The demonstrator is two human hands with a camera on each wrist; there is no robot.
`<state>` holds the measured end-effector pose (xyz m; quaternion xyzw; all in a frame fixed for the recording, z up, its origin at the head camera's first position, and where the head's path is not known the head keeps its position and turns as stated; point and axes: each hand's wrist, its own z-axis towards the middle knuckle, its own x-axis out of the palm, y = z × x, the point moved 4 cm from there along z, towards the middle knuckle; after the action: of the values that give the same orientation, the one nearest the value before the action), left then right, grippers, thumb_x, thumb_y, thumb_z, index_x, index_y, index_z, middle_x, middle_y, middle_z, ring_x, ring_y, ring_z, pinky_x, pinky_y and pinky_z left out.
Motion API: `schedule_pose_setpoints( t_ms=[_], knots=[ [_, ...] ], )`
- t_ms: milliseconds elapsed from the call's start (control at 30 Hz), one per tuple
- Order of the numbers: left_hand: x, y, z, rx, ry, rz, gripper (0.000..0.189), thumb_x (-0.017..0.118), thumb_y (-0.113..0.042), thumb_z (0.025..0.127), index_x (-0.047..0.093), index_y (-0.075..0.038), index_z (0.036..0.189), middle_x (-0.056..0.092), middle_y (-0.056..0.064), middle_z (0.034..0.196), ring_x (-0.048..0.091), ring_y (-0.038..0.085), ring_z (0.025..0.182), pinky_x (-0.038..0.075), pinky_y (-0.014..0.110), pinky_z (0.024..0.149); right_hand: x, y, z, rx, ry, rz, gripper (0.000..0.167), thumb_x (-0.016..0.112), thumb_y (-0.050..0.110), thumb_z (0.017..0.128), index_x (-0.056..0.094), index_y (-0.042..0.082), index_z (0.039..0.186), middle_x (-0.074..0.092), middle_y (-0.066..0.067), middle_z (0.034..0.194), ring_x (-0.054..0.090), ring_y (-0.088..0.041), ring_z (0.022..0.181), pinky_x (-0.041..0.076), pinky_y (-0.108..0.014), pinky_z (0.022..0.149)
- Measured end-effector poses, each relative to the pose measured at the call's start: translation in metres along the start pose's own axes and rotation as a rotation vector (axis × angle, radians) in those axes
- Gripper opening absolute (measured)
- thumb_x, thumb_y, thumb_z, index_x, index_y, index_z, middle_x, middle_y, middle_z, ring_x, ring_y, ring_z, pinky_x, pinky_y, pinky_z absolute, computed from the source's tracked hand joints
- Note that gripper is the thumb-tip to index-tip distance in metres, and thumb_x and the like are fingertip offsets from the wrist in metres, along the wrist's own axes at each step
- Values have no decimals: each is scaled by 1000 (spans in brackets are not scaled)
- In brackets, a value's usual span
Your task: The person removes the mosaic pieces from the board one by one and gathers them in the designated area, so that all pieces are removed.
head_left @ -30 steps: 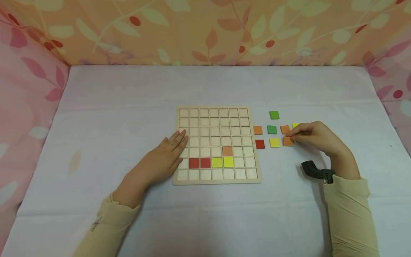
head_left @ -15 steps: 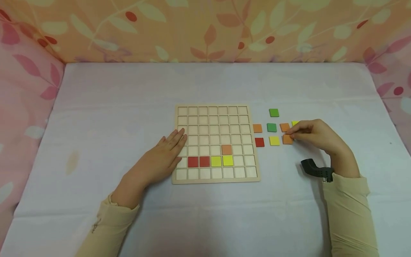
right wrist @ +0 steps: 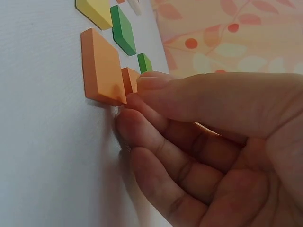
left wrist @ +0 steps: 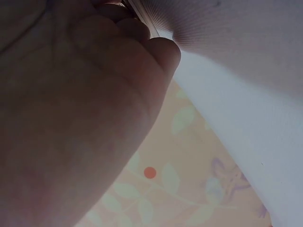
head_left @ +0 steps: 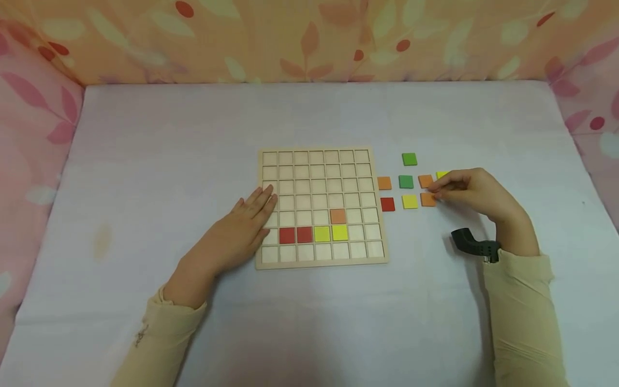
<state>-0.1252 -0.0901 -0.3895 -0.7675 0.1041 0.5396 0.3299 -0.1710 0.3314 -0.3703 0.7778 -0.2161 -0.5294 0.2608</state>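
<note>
Little changed in the last second: same layout, higher in the head view. Pale 7x7-cell board (head_left: 316, 202) lay central on the surface (head_left: 309, 322), thin square tiles (head_left: 322, 234) inset: 2 red, 2 yellow, 1 orange. Loose at right: 3 orange tiles (head_left: 384, 183), 2 green tiles (head_left: 406, 181), 2 yellow tiles (head_left: 409, 201), 1 red tile (head_left: 387, 204). Left hand (head_left: 239, 228) lay straight-fingered on board's left edge. Right hand (head_left: 476, 196), fingers bent, sat at two orange tiles; grip unclear.
</note>
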Motion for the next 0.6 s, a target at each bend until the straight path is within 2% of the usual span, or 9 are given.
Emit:
schedule_pose_setpoints(
  t_ms=[433, 600],
  knots=[
    [-3, 2, 3, -4, 45, -22, 62, 44, -18, 100, 13, -2, 150, 2, 11, 158, -1, 24, 144, 12, 50, 112, 2, 19, -1, -22, -49, 58, 18, 71, 9, 84, 70, 0, 100, 70, -1, 92, 62, -2, 81, 47, -11, 69],
    [-2, 2, 2, -6, 50, -34, 61, 44, -18, 99, 13, -2, 150, 2, 12, 158, -1, 24, 144, 12, 50, 112, 12, 28, -1, -18, -10, 161, 19, 70, 5, 84, 69, -3, 101, 70, 0, 88, 64, -11, 76, 49, -17, 69]
  ],
)
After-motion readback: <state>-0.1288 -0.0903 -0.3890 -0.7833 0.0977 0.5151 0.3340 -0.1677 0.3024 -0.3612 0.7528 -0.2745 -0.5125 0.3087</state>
